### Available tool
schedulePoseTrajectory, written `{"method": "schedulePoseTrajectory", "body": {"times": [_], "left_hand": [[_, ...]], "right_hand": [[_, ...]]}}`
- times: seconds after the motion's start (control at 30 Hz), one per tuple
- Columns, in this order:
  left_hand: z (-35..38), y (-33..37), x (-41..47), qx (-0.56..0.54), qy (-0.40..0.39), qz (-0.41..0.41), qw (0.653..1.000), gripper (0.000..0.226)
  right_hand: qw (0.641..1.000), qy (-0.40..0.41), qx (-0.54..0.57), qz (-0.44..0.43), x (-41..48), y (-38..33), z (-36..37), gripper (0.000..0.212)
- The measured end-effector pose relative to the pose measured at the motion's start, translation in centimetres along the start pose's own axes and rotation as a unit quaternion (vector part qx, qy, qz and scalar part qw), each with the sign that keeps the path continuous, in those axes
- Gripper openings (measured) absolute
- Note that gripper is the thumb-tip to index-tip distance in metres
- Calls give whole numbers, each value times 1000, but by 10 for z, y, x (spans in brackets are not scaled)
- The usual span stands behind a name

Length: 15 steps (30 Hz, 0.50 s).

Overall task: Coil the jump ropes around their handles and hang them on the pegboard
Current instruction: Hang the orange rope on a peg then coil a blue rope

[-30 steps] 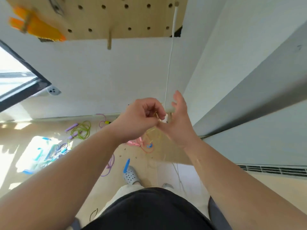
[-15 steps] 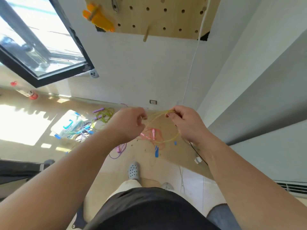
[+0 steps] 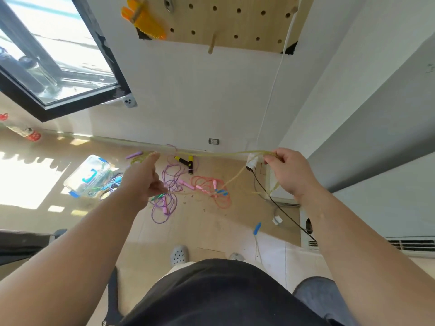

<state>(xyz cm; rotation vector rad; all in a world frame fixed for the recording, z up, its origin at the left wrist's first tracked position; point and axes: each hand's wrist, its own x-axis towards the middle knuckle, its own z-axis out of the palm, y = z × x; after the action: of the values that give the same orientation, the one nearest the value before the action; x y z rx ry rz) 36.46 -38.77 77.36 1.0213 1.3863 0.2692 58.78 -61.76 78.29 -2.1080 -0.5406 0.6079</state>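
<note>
Head view: yellow rope (image 3: 211,154) stretched taut between both hands, above the floor (image 3: 211,227) and below the pegboard (image 3: 235,20). Right hand (image 3: 289,172) pinches several strands, fingers curled. Left hand (image 3: 143,182): rope meets its outstretched fingertip (pinched or merely hooked, cannot tell). Judged light, limp, slick, tangle-prone; best gripped at bunched strands.
</note>
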Motion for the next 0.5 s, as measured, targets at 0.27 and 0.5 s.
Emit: {"method": "schedulePoseTrajectory", "body": {"times": [0.27, 0.5], "left_hand": [[-4, 52, -4, 231, 16, 351, 907, 41], [-28, 61, 28, 544, 158, 505, 651, 27]], "right_hand": [[994, 64, -68, 50, -11, 20, 11, 31], [992, 39, -92, 76, -15, 31, 8, 32]]}}
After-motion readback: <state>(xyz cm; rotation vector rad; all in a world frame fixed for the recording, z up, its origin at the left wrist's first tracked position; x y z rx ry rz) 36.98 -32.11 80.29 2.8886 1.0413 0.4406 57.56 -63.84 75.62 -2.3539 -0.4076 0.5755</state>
